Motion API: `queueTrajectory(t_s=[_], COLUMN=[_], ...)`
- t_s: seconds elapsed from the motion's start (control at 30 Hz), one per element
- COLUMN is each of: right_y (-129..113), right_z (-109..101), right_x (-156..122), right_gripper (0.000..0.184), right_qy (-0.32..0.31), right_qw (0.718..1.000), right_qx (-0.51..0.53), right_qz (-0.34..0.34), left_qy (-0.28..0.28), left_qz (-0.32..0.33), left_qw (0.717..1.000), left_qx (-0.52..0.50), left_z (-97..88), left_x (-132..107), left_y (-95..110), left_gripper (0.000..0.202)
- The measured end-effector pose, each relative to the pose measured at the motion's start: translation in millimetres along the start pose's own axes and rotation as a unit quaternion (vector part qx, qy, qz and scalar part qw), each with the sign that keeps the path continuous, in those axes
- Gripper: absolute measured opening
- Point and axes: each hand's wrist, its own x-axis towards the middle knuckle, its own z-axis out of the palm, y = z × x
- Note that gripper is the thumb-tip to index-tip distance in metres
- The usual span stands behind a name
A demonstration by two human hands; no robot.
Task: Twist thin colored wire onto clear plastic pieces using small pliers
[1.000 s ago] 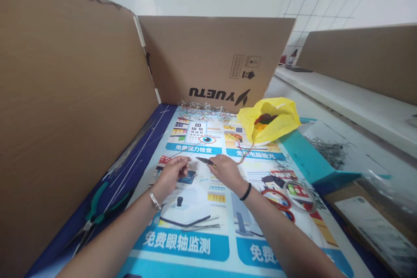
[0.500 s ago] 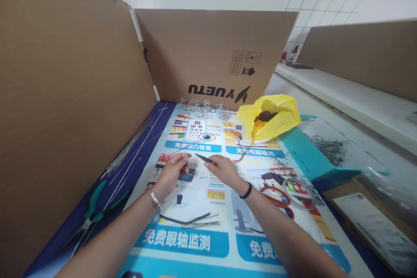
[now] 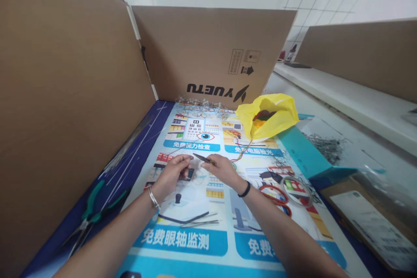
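My left hand point(image 3: 175, 173), with a silver bangle at the wrist, is closed in a pinch near the middle of the printed mat. What looks like a thin wire point(image 3: 181, 148) runs up and to the right from behind its knuckles. My right hand point(image 3: 224, 170), wearing a black band, is closed around a slim dark pointed tool point(image 3: 201, 157). The tool's tip points left, close to my left fingertips. Its exact kind is hard to make out. Below the hands, several short straight wires point(image 3: 200, 222) lie on the mat point(image 3: 182, 265).
Green-handled pliers point(image 3: 89, 215) and long thin rods point(image 3: 125, 147) lie left, beside a cardboard wall point(image 3: 65, 87). A yellow bag point(image 3: 282, 115) with coloured contents stands back right. Red rings point(image 3: 275, 195), a clear coil point(image 3: 296, 191), a teal box point(image 3: 304, 152) and a brown package point(image 3: 368, 221) sit right.
The whole view has shifted slightly. Both hands keep nearly the same pose, the dark tool still pointing toward my left fingertips.
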Motion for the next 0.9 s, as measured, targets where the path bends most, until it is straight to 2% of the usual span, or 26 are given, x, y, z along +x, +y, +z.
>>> queueTrajectory(t_s=[0.2,0.6,0.77,0.9], right_y=[2.4,0.2,-0.6,-0.8], right_z=[2.2,-3.8,-1.9,-0.3], right_x=[0.7,0.7,0.8,0.1], right_gripper=[0.033,0.029,0.028,0.027], right_qy=[0.006,0.016,-0.009,-0.003], right_qw=[1.000,0.996,0.988,0.982], right_qx=[0.016,0.082,0.150,0.183], right_qz=[0.007,0.034,0.042,0.045], left_qy=[-0.034,-0.042,-0.045,-0.063], left_qz=[-0.018,-0.014,-0.030,-0.052], left_qw=[0.999,0.999,0.998,0.996], left_qx=[0.016,0.004,-0.009,-0.037], left_z=[0.6,-0.9,2.3,5.9], left_x=[-0.3,-0.1,-2.8,-5.6], left_y=[-2.3,-2.7,0.0,2.0], left_gripper=[0.019,0.019,0.017,0.017])
